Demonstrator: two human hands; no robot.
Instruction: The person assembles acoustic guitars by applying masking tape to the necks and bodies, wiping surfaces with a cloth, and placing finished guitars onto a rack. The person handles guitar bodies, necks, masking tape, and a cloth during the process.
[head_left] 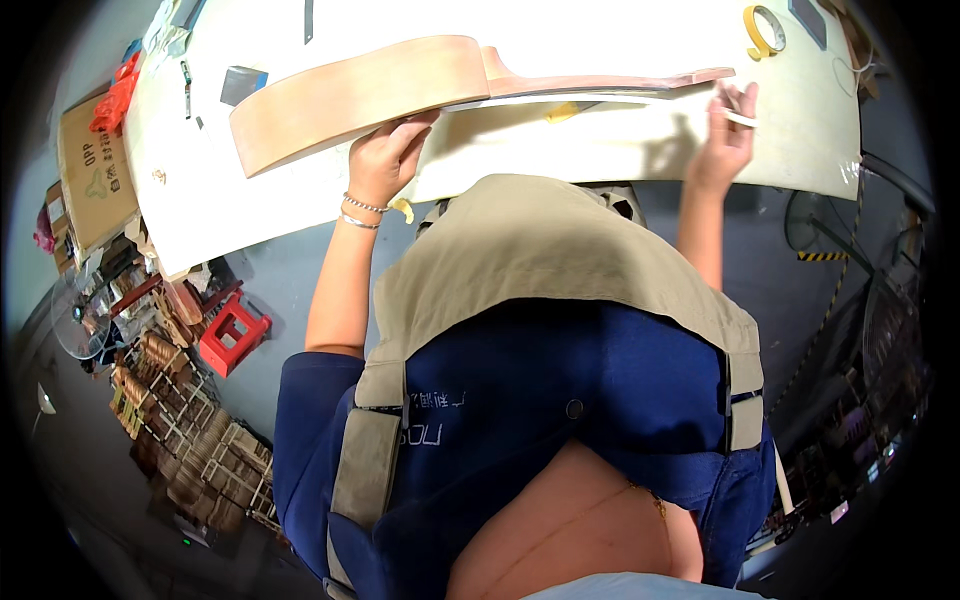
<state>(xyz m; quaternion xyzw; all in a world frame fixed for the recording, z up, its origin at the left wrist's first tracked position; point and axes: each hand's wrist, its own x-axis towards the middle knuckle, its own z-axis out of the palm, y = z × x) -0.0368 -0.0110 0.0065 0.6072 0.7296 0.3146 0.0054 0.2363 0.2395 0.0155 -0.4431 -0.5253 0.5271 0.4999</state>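
Note:
An unfinished wooden guitar lies on its side along the pale worktable, its rounded body to the left and its neck reaching right. My left hand grips the near edge of the body, thumb and fingers bent against it, with part of the fingers hidden. Close to the tip of the neck, my right hand pinches a small white stick-like piece. Whether that hand also touches the neck, I cannot tell. A yellow item lies partly hidden behind the neck.
On the worktable are a roll of yellow tape, a dark flat block and a thin dark strip. A cardboard box, a red stool and a rack of curved wooden parts stand at left.

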